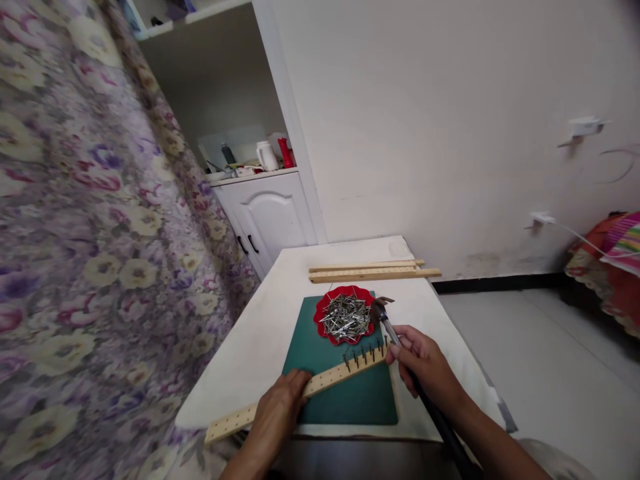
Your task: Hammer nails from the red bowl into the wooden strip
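Wooden strip (327, 379) bears upright nails (357, 361) toward one end, visible remainder nailless; left hand (280, 404) clasps it, right hand (426, 365) grips hammer (379, 311) alongside.

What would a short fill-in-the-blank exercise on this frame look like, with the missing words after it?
The hand that grips the claw hammer is the person's ______ one.
The left hand rests on a wooden strip dotted with small ______.
The scalloped dish heaped with nails is coloured ______.
The flat mat partly under the dish is coloured ______.

Missing words, in order: right; holes; red; green.
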Demonstrator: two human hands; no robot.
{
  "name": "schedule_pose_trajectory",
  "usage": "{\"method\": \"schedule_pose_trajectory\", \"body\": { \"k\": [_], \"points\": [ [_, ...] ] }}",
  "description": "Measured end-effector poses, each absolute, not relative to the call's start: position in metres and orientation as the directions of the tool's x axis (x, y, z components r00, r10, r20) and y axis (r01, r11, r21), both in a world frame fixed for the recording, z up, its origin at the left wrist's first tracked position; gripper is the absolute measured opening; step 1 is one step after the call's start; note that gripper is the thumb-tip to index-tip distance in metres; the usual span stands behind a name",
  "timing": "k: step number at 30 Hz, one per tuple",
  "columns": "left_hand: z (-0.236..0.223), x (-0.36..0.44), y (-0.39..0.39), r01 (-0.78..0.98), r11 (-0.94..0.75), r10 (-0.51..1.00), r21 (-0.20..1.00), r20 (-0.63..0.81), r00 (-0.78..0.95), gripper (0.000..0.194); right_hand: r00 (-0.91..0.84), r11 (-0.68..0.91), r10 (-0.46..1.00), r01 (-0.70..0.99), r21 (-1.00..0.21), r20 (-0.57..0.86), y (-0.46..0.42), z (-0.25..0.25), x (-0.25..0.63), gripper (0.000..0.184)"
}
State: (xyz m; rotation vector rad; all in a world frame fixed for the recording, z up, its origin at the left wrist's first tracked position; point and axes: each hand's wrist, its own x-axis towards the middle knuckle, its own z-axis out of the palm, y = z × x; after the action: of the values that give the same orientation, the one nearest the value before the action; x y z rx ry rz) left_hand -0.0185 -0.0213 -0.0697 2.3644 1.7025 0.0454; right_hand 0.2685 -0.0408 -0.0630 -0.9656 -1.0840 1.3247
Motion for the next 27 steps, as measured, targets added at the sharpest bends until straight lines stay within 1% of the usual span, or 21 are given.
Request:
{"method": "schedule_pose_trajectory", "body": {
  "k": [4, 10, 12, 14, 16, 18, 20, 23, 27],
  "points": [
    [-0.076, -0.018, -0.015, 0.923, -0.323, 0.933, 0.206, -0.092, 0.347, 0.027, -0.049, 0.028, 0.998, -0.25, -0.968, 0.042, -0.04, -0.063, 0.268, 0.034],
    [-0.083, -0.026, -0.011, 0.893, -0.365, 0.918, 0.264, -0.061, 0.393, 0.027, -0.054, 0.025, 0.998, -0.256, -0.966, 0.04, -0.039, -0.063, 0.266, 0.032],
    [-0.085, -0.029, -0.01, 0.869, -0.381, 0.91, 0.315, -0.037, 0.412, 0.027, -0.056, 0.023, 0.998, -0.258, -0.966, 0.039, -0.038, -0.064, 0.266, 0.03],
    [-0.085, -0.027, -0.007, 0.834, -0.39, 0.907, 0.39, 0.004, 0.422, 0.025, -0.059, 0.023, 0.997, -0.262, -0.965, 0.04, -0.038, -0.064, 0.266, 0.028],
    [-0.085, -0.017, -0.002, 0.801, -0.384, 0.913, 0.46, 0.06, 0.403, 0.023, -0.059, 0.023, 0.997, -0.262, -0.965, 0.04, -0.037, -0.065, 0.266, 0.027],
    [-0.086, -0.002, 0.004, 0.789, -0.36, 0.929, 0.497, 0.11, 0.355, 0.023, -0.05, 0.028, 0.998, -0.26, -0.965, 0.043, -0.037, -0.065, 0.267, 0.026],
    [-0.088, 0.016, 0.012, 0.81, -0.317, 0.947, 0.493, 0.109, 0.303, 0.018, -0.042, 0.028, 0.998, -0.257, -0.966, 0.04, -0.037, -0.064, 0.267, 0.026],
    [-0.096, 0.038, 0.024, 0.868, -0.232, 0.971, 0.438, 0.058, 0.23, 0.011, -0.042, 0.021, 0.999, -0.25, -0.968, 0.033, -0.038, -0.063, 0.267, 0.027],
    [-0.104, 0.05, 0.032, 0.916, -0.123, 0.992, 0.381, 0.01, 0.129, 0.009, -0.052, 0.016, 0.998, -0.248, -0.969, 0.029, -0.039, -0.063, 0.268, 0.027]
  ]
}}
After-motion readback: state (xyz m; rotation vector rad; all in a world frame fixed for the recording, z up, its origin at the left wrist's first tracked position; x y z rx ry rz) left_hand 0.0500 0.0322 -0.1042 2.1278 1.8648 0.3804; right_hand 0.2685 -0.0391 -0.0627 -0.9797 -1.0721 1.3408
